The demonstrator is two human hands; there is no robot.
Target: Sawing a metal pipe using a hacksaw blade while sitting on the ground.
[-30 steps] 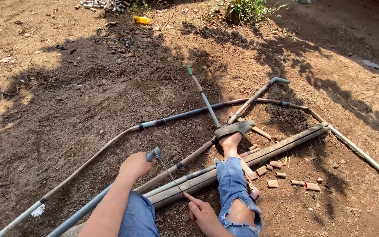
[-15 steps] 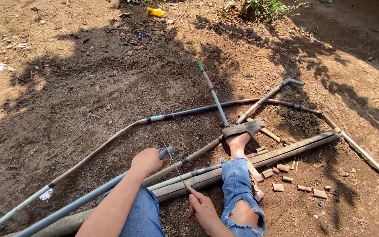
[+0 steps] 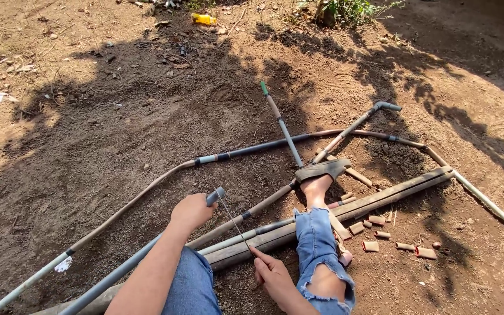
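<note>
Two hands work one thin metal saw blade (image 3: 233, 217) that slants from upper left to lower right across the long grey plastic pipe (image 3: 141, 261). The left hand (image 3: 192, 210) has its fingers closed around that pipe's end; the right hand (image 3: 272, 274) pinches the blade's lower end, on bare soil (image 3: 118, 146).

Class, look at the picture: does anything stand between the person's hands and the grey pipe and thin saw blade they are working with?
Nothing visible does. The left hand already grips the grey pipe near its end, and the right hand touches the lower end of the thin saw blade, which runs up toward the pipe's end.
</note>
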